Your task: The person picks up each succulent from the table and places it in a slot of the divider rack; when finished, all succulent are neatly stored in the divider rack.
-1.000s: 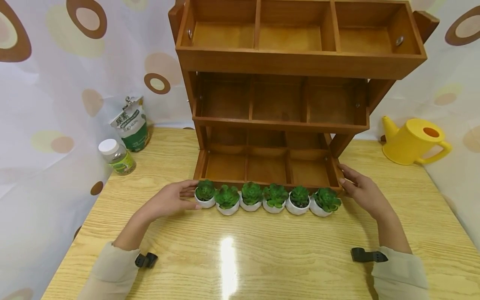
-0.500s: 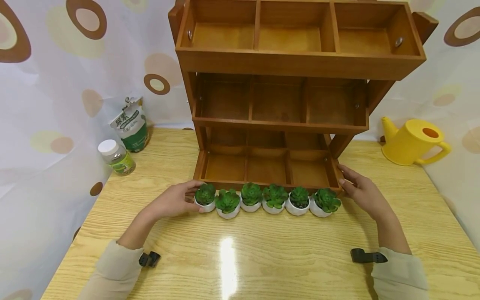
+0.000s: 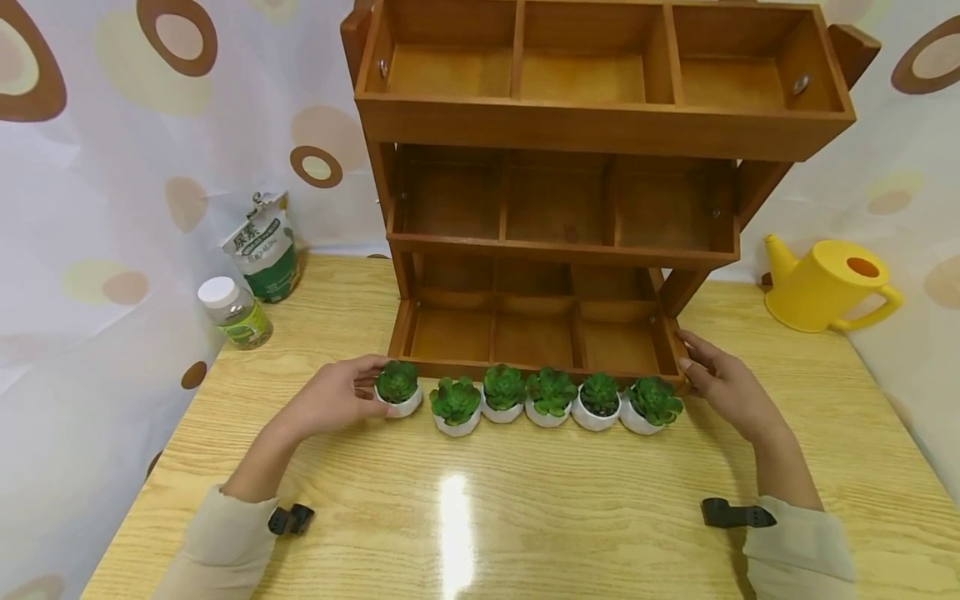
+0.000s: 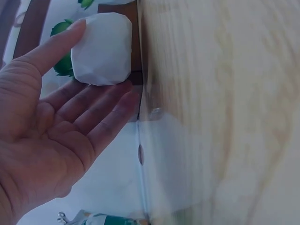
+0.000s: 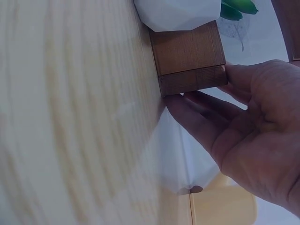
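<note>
While the left grip (image 3: 337, 398) pinches a little white pot of green leaves (image 3: 401, 390), the right grip (image 3: 723, 379), spread apart, touches a tall brown wooden shelf (image 3: 562, 248).
The pot is near the shelf's front left corner; only the left wrist view shows the left palm (image 4: 51, 140).

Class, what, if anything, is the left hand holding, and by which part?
The left hand holds a small plant by the sides of its white pot.

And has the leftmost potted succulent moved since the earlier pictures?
Yes: the leftmost potted succulent has shifted left relative to the wooden shelf, leaving a gap to its neighbour.
</note>
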The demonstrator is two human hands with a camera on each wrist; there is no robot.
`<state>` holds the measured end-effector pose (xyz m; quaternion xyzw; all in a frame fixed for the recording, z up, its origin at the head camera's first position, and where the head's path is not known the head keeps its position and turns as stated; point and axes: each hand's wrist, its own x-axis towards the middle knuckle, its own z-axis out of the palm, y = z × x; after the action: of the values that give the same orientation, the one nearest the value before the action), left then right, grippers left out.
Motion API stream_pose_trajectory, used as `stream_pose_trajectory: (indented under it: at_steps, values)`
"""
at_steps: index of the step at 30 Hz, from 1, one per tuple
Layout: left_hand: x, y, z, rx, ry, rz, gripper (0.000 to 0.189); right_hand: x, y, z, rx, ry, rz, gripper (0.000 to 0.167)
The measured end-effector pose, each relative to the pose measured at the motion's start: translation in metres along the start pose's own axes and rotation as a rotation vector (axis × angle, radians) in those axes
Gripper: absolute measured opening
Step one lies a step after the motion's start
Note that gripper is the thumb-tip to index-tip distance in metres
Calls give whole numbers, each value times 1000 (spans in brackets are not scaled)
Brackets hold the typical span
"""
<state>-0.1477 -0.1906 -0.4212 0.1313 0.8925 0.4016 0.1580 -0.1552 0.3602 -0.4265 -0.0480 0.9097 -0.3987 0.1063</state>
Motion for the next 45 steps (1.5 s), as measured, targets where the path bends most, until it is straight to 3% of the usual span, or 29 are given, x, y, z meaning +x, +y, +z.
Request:
stream_pose_trajectory:
  at_steps: [6,15,28,38,45]
  values:
    - [-7,4,-11,-2,65,-19,77,1,2,0,47,-12,11,61]
    - [-4,18,-23,-37,129,28,73,0,4,-1,57,-13,12,62]
    - [29,40,-20,-19,206,17,75,-2,-1,0,-29,37,19,64]
    - [50,47,-13,-39,216,15,75,-1,0,0,39,7,36,62]
    - [63,50,-6,9,224,-5,74,-2,3,-1,88,2,32,61]
